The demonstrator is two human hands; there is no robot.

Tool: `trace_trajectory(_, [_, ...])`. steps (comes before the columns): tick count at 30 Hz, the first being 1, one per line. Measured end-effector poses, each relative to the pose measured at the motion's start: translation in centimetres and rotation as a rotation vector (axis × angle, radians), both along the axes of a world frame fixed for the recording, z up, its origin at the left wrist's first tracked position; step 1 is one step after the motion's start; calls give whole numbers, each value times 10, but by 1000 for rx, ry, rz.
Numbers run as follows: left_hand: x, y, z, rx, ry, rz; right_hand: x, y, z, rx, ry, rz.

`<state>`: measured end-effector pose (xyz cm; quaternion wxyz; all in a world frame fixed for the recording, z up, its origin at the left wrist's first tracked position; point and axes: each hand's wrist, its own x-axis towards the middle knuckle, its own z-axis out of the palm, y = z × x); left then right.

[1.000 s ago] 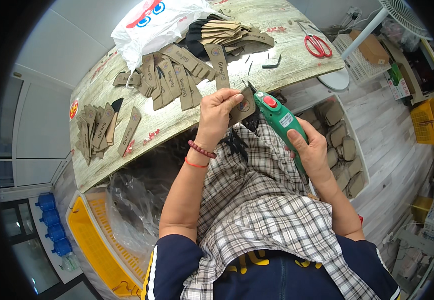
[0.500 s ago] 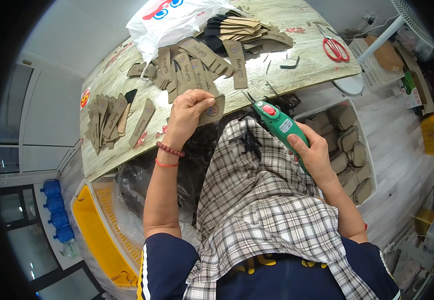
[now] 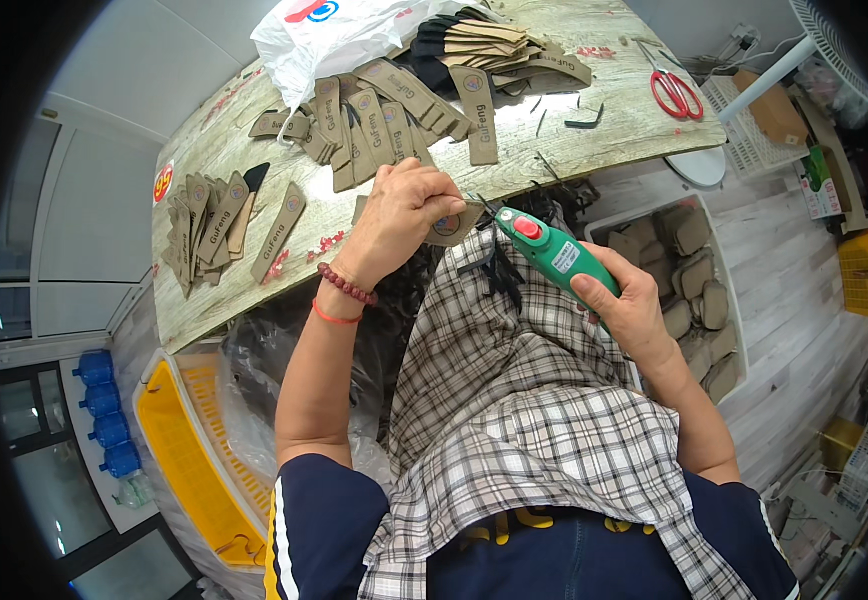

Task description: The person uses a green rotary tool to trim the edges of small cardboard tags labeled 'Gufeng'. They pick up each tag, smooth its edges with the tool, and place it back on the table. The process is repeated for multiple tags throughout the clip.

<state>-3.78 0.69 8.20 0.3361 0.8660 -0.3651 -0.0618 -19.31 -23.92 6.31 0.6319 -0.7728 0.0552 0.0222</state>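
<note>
Trimming seems to be the step in hand: the person works a khaki fabric piece (image 3: 454, 228) with a green handheld cutter (image 3: 552, 250). The piece is just past twelve o'clock from the middle of the view, in front of the near edge of the table (image 3: 224, 140). The left hand (image 3: 409, 205) has its grip pinched on the piece's upper side, fingertips near the blade end. The right hand (image 3: 619, 300) has its grip wrapped around the cutter's body, thumb on top, nose pointing to ten o'clock. The tip (image 3: 484, 203) meets or nearly meets the piece's corner at two o'clock; contact cannot be told.

Black strips (image 3: 499, 280) lie on the plaid cloth (image 3: 514, 420), at about five o'clock from the piece. Similar khaki straps (image 3: 209, 230) are heaped on the table toward ten o'clock, and red-handled scissors (image 3: 676, 95) lie between one and two.

The next move, by judgement, calls for the piece to be held taut and the tip guided along its edge, with the left fingertips clear of the blade.
</note>
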Motion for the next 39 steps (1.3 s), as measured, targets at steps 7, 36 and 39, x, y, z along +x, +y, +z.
trace_trajectory(7, [1, 0, 0, 0, 43, -28, 1, 0, 5, 16, 26, 29])
trace_trajectory(36, [138, -112, -87, -508, 302, 934, 14, -29, -35, 68, 20, -323])
trace_trajectory(39, [119, -113, -75, -944, 420, 786, 17, -25, -30, 44, -14, -342])
